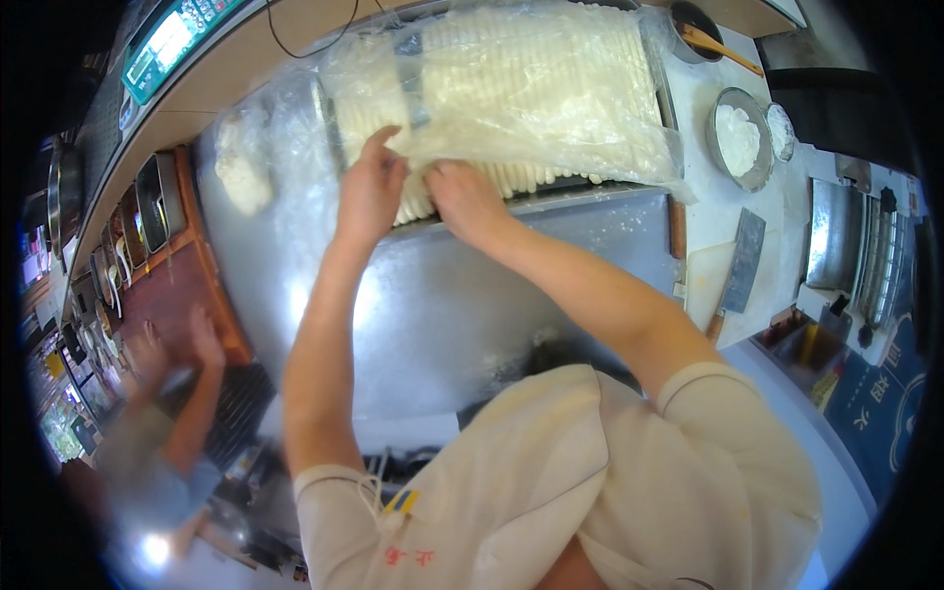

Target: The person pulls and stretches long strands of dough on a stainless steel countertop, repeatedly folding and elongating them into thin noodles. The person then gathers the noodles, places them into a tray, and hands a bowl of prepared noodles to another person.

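Before me lies a tray (582, 193) filled with rows of pale dough strips (520, 177). A clear plastic sheet (546, 110) covers most of the rows, leaving strips along the near edge bare. My left hand (375, 184) is over the left part of the tray, thumb and forefinger apart, with nothing visible in it. Just to its right, my right hand (466, 198) bends its fingers down at the near tray edge, against the dough strips and the sheet's border. Its fingertips are hidden, so what they grip does not show.
Left on the steel worktop (457, 310) sits a dough lump (243, 173) under plastic. A cleaver (743, 258) lies on a white board at right, near a bowl of white powder (737, 140) and a pot (689, 33). Another person's hands (203, 335) are at lower left.
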`<move>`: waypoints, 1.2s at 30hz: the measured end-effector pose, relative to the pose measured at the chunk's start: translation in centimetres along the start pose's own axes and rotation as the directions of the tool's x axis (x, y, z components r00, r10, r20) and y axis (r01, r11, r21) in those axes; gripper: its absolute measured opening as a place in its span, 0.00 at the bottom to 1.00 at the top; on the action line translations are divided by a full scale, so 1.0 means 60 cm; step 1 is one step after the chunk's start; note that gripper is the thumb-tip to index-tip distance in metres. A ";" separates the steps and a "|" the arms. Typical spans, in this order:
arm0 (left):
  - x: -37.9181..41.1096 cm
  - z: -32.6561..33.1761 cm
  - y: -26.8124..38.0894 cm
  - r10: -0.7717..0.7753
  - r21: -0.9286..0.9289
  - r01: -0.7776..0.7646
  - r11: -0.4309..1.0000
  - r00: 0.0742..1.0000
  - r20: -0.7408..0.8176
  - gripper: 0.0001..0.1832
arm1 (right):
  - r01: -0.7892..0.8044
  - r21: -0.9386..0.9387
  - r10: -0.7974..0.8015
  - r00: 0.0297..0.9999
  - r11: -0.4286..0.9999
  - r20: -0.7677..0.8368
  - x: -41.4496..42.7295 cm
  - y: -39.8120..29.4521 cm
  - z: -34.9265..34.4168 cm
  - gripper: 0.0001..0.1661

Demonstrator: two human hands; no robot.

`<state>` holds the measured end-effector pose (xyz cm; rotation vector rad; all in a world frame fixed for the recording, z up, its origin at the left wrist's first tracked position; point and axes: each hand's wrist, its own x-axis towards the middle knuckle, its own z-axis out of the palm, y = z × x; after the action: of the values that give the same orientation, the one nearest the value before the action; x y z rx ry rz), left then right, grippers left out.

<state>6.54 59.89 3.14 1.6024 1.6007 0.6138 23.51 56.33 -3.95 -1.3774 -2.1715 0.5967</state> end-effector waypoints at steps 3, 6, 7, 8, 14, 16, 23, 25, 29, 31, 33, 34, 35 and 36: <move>-0.005 0.003 -0.011 0.092 0.067 -0.092 0.993 0.996 0.003 0.10 | -0.052 -0.012 0.053 0.995 0.999 0.083 0.010 0.003 0.011 0.05; -0.016 0.005 -0.027 0.176 0.129 -0.174 0.976 0.984 -0.003 0.07 | -0.135 -0.091 0.149 0.974 0.987 0.174 -0.002 -0.007 -0.005 0.07; -0.022 0.007 -0.032 0.191 0.145 -0.191 0.971 0.982 0.013 0.06 | -0.144 -0.034 0.148 0.978 0.989 0.149 -0.011 -0.011 -0.016 0.08; -0.029 0.007 -0.038 0.232 0.197 -0.241 0.950 0.970 0.067 0.06 | -0.136 0.030 0.132 0.986 0.990 0.103 -0.029 -0.013 -0.035 0.10; -0.061 0.011 -0.052 0.165 0.282 -0.280 0.918 0.914 0.370 0.06 | 0.111 0.004 -0.110 0.984 0.994 -0.143 -0.112 0.018 -0.146 0.14; -0.062 0.008 -0.046 0.124 0.280 -0.237 0.930 0.922 0.368 0.06 | 0.109 -0.024 -0.111 0.989 0.994 -0.094 -0.105 0.041 -0.160 0.14; -0.079 0.030 0.001 0.387 0.261 -0.454 0.852 0.882 0.269 0.13 | -0.030 -0.011 0.032 0.911 0.999 0.412 -0.094 0.108 -0.186 0.17; -0.085 0.044 0.006 0.355 0.267 -0.446 0.854 0.876 0.327 0.15 | -0.036 -0.043 0.051 0.914 0.998 0.402 -0.107 0.126 -0.200 0.18; -0.083 0.059 0.001 0.159 0.286 -0.273 0.919 0.917 0.367 0.13 | -0.161 -0.101 0.188 0.892 0.982 0.410 -0.128 0.162 -0.243 0.16; -0.076 0.061 0.001 0.082 0.302 -0.203 0.931 0.925 0.370 0.13 | -0.219 -0.117 0.247 0.893 0.969 0.377 -0.136 0.172 -0.273 0.15; -0.065 0.064 0.008 0.119 0.236 -0.175 0.956 0.965 0.232 0.12 | -0.309 -0.135 0.337 0.881 0.941 0.333 -0.137 0.172 -0.298 0.15; -0.058 0.068 0.014 0.060 0.224 -0.102 0.969 0.980 0.189 0.11 | -0.158 -0.122 0.182 0.957 0.980 0.224 -0.133 0.170 -0.306 0.15; -0.049 0.073 0.022 0.216 0.255 -0.228 0.940 0.973 0.077 0.11 | -0.043 -0.155 0.062 0.991 0.987 0.120 -0.124 0.168 -0.310 0.16; -0.037 0.079 0.030 0.301 0.308 -0.291 0.906 0.953 0.016 0.11 | 0.058 -0.190 -0.059 0.998 0.980 -0.002 -0.113 0.167 -0.312 0.17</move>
<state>11.19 57.01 2.21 2.1046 1.5434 0.5672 44.49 55.92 3.47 -1.4023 -2.3027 0.3694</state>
